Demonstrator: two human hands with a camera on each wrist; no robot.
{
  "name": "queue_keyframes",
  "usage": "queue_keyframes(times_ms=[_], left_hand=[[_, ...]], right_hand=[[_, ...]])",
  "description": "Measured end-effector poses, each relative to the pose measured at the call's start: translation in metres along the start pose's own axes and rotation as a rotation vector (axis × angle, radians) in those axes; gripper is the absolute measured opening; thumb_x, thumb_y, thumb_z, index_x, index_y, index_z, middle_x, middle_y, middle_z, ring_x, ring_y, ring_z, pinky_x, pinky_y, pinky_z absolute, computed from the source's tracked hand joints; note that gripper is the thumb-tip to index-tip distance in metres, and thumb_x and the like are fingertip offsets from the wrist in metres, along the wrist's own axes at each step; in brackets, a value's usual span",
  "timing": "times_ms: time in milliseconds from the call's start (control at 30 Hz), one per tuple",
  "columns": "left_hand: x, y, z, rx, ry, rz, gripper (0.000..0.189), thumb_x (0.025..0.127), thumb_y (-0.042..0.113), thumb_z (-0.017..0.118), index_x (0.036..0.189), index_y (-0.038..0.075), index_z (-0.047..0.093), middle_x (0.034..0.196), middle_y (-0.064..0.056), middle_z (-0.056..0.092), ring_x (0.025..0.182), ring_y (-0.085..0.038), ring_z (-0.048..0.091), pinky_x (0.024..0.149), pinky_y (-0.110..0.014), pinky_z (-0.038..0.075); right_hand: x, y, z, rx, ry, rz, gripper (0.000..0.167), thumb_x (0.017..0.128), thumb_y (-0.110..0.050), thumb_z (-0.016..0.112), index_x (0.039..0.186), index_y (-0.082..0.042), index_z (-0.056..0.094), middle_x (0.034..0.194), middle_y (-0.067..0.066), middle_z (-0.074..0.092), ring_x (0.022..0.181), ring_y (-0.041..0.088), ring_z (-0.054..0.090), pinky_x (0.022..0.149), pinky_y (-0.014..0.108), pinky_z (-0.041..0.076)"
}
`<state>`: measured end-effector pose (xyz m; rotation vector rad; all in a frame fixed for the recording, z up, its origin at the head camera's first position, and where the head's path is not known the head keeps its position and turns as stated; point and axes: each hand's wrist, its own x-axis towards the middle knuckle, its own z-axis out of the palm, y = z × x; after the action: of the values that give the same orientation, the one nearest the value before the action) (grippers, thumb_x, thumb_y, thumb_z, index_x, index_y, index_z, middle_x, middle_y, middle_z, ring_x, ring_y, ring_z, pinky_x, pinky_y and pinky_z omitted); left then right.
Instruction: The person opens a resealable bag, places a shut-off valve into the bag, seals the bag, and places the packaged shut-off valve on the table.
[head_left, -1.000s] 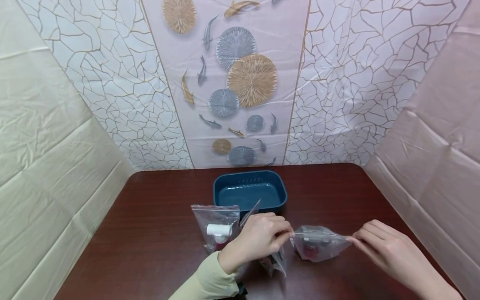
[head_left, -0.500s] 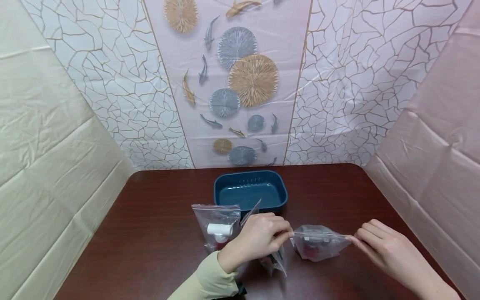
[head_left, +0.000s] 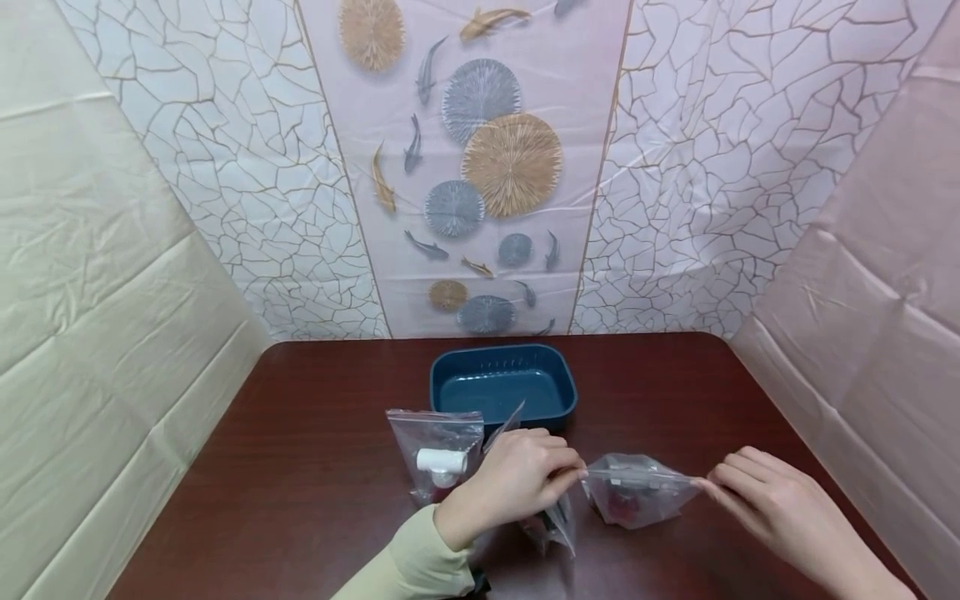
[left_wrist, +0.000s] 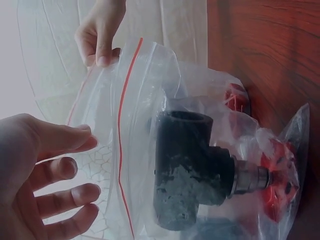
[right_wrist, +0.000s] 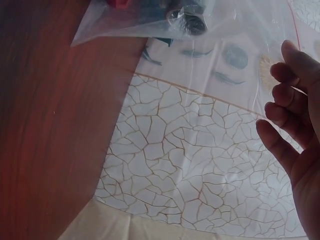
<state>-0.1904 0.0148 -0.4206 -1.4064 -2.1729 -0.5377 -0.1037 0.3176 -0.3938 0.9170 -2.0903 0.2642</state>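
Observation:
Between my two hands is a clear zip bag [head_left: 660,504], its top edge stretched sideways. My left hand [head_left: 525,471] pinches the left end of that edge, and my right hand [head_left: 772,500] pinches the right end. Inside, partly blurred by the plastic, lies a valve-like fitting [right_wrist: 187,20] with a red part [head_left: 622,504]. Below my left hand stands a second zip bag [head_left: 558,529]. In the left wrist view it holds a dark T-shaped pipe valve [left_wrist: 185,170] with a red handle [left_wrist: 277,180].
Left of my left forearm stands another zip bag [head_left: 435,429] with a white T-shaped pipe valve [head_left: 441,461] inside. A blue plastic basin [head_left: 442,367] sits behind the bags on the dark red wooden table [head_left: 315,467]. Patterned cloth [head_left: 660,208] hangs at the back.
Both hands keep their grip on the bag's top edge and stay nearly in place. The head view has shifted slightly.

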Motion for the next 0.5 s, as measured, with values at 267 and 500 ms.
queue_keyframes(times_ms=[267, 500], left_hand=[[-0.003, 0.0, -0.005, -0.024, 0.013, -0.028, 0.011, 0.096, 0.03, 0.07, 0.096, 0.026, 0.08, 0.079, 0.017, 0.066, 0.073, -0.002, 0.06, 0.066, -0.017, 0.046], [-0.006, 0.0, -0.011, -0.022, 0.002, -0.037, 0.013, 0.097, 0.028, 0.068, 0.1, 0.023, 0.08, 0.084, 0.015, 0.07, 0.074, -0.001, 0.061, 0.067, -0.016, 0.047]], right_hand=[[-0.007, -0.001, 0.002, 0.047, 0.019, 0.029, 0.04, 0.107, -0.04, 0.048, 0.079, -0.02, 0.068, 0.08, -0.017, 0.056, 0.074, 0.002, 0.049, 0.072, 0.017, 0.039], [-0.004, -0.006, 0.002, 0.066, 0.052, 0.012, 0.041, 0.107, -0.039, 0.049, 0.081, -0.016, 0.07, 0.081, -0.013, 0.059, 0.075, 0.004, 0.051, 0.074, 0.017, 0.039]])
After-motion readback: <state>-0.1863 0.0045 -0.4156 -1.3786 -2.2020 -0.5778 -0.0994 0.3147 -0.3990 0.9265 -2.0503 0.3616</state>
